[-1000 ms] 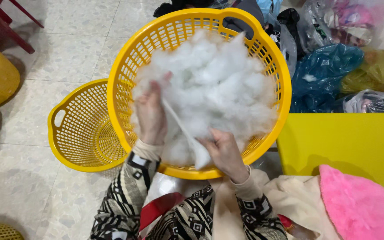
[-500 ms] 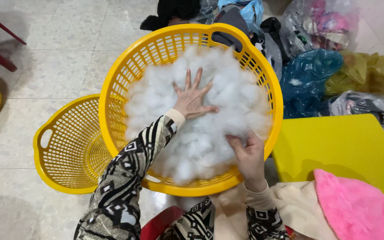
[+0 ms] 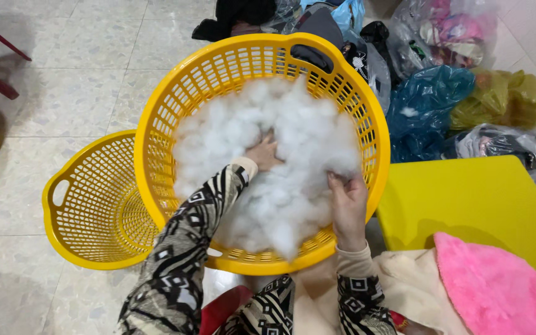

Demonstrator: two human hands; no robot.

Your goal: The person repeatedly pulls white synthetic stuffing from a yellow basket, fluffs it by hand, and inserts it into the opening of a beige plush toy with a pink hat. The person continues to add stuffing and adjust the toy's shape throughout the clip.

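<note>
Both hands are inside the big yellow basket [image 3: 156,149], which is full of white stuffing [image 3: 293,142]. Left hand [image 3: 263,153] is pushed into the stuffing, fingers buried, grip not visible. Right hand [image 3: 347,201] pinches a tuft near the basket's near rim.

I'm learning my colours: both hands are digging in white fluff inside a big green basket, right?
Almost. The head view shows both hands, left and right, in the white fluff, but the big basket is yellow, not green.
</note>
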